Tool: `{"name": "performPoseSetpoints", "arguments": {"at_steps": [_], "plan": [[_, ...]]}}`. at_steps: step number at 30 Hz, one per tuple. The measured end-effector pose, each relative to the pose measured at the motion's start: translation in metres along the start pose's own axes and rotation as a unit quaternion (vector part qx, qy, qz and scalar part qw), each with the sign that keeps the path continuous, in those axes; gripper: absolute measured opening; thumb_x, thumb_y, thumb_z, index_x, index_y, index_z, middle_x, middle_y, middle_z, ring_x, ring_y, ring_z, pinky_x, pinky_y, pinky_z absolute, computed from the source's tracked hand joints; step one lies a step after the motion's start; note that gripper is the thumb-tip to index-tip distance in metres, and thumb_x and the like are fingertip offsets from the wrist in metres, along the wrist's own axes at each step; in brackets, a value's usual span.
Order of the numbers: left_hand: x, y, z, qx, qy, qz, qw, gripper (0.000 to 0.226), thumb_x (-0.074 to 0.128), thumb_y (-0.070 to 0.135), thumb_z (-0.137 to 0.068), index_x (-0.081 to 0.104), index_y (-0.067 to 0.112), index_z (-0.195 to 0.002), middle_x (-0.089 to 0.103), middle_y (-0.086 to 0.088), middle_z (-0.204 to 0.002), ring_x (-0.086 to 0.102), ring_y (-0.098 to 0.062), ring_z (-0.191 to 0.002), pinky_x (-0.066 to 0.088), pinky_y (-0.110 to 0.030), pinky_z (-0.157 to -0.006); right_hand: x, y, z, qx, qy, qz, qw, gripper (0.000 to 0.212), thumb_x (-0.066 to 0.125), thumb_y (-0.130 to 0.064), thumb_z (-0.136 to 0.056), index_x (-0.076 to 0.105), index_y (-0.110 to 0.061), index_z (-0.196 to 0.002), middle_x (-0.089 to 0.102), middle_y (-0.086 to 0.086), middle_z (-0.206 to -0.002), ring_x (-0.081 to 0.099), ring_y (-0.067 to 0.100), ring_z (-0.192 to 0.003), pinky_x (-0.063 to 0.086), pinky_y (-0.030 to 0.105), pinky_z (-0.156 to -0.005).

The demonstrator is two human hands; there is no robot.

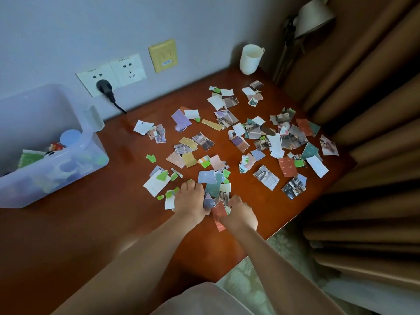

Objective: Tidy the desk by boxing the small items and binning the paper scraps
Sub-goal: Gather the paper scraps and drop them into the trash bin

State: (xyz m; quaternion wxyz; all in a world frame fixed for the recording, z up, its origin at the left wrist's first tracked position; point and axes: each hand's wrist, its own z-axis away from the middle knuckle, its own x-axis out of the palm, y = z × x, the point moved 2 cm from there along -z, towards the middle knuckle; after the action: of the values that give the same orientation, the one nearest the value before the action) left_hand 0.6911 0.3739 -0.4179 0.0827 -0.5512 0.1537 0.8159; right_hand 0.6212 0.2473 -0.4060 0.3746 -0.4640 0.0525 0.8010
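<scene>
Desk (109,228): clear box (54,185) w/ small items (31,156); left hand (191,202), right hand (241,215) grip scraps (213,189).

We note both forearms bare, reaching forward and converging at the near edge of the paper scraps (238,142). The left hand (189,201) lies knuckles up, fingers curled down into the scraps. The right hand (241,215), just beside it, curls its fingers round scraps at that same edge.
</scene>
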Motion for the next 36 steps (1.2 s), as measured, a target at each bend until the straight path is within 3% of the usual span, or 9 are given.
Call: {"name": "performPoseSetpoints", "arguments": {"at_steps": [3,5,11,17,22,26,30,34,36], "plan": [[-0.004,-0.001,-0.002,-0.001,0.003,0.022,1.0,0.055,0.071,0.053,-0.078,0.047,0.019,-0.114,0.062,-0.002,-0.113,0.059,-0.02,-0.106,0.045,-0.03,-0.083,-0.002,-0.004,-0.001,-0.022,-0.004,-0.035,0.999,0.039,0.072,-0.045,-0.078,0.048,-0.023,-0.102,0.058,-0.003,-0.089,0.051,0.009,-0.069,0.034,0.021,-0.047],[-0.005,-0.001,0.001,0.008,-0.003,0.044,0.999,0.047,0.068,0.05,-0.083,0.045,0.02,-0.109,0.068,0.0,-0.102,0.066,-0.019,-0.095,0.045,-0.028,-0.073,-0.005,-0.005,-0.005,-0.042,-0.013,-0.057,0.997,0.026,0.069,-0.036,-0.082,0.05,-0.024,-0.095,0.058,-0.004,-0.085,0.051,0.009,-0.066,0.038,0.022,-0.049],[-0.012,-0.004,0.005,-0.035,-0.051,0.216,0.974,0.026,0.062,0.031,-0.091,0.049,0.02,-0.111,0.066,0.001,-0.1,0.066,-0.018,-0.092,0.049,-0.028,-0.067,-0.025,-0.007,-0.012,-0.075,-0.056,-0.154,0.984,0.027,0.066,-0.032,-0.088,0.053,-0.026,-0.111,0.06,-0.009,-0.099,0.059,0.007,-0.069,0.046,0.015,-0.05],[-0.028,0.001,-0.002,-0.141,-0.042,0.344,0.927,0.02,0.059,0.021,-0.09,0.041,0.02,-0.079,0.047,0.004,-0.071,0.048,-0.013,-0.069,0.031,-0.018,-0.053,-0.048,-0.01,-0.027,-0.034,-0.096,-0.277,0.955,0.002,0.06,-0.025,-0.092,0.059,-0.024,-0.092,0.062,0.001,-0.094,0.059,0.014,-0.084,0.052,0.023,-0.069],[-0.032,0.007,-0.013,-0.214,-0.027,0.413,0.885,0.018,0.06,0.017,-0.087,0.046,0.019,-0.098,0.056,0.001,-0.088,0.056,-0.013,-0.086,0.045,-0.02,-0.06,-0.069,-0.016,-0.05,-0.052,-0.144,-0.304,0.94,0.015,0.056,-0.012,-0.094,0.054,-0.025,-0.101,0.057,-0.006,-0.089,0.055,0.011,-0.085,0.046,0.021,-0.064],[-0.034,0.01,-0.019,-0.27,-0.004,0.467,0.842,0.033,0.059,0.017,-0.09,0.044,0.02,-0.119,0.054,0.003,-0.107,0.059,-0.019,-0.107,0.05,-0.025,-0.078,-0.085,-0.025,-0.072,-0.088,-0.165,-0.301,0.935,0.021,0.058,-0.011,-0.094,0.052,-0.027,-0.106,0.057,-0.009,-0.091,0.056,0.013,-0.092,0.048,0.027,-0.077],[-0.035,0.017,-0.026,-0.308,0.011,0.519,0.797,0.015,0.049,0.018,-0.096,0.043,0.022,-0.11,0.059,-0.007,-0.11,0.06,-0.026,-0.105,0.05,-0.025,-0.061,-0.092,-0.032,-0.092,-0.097,-0.226,-0.276,0.929,0.02,0.058,-0.018,-0.094,0.054,-0.023,-0.113,0.059,0.002,-0.107,0.056,0.019,-0.099,0.047,0.027,-0.077],[-0.032,0.024,-0.033,-0.306,0.015,0.547,0.779,0.015,0.048,0.024,-0.095,0.045,0.019,-0.109,0.056,-0.008,-0.109,0.055,-0.019,-0.099,0.053,-0.035,-0.081,-0.095,-0.042,-0.111,-0.125,-0.274,-0.234,0.924,0.033,0.071,-0.032,-0.085,0.057,-0.016,-0.11,0.057,0.002,-0.092,0.053,0.014,-0.08,0.044,0.023,-0.06],[-0.031,0.027,-0.033,-0.284,0.003,0.531,0.799,0.025,0.054,0.034,-0.087,0.046,0.021,-0.107,0.057,-0.006,-0.107,0.057,-0.019,-0.098,0.054,-0.039,-0.084,-0.095,-0.049,-0.12,-0.173,-0.239,-0.163,0.942,0.027,0.075,-0.027,-0.081,0.055,-0.018,-0.098,0.052,-0.004,-0.084,0.05,0.014,-0.076,0.04,0.02,-0.058]]}}
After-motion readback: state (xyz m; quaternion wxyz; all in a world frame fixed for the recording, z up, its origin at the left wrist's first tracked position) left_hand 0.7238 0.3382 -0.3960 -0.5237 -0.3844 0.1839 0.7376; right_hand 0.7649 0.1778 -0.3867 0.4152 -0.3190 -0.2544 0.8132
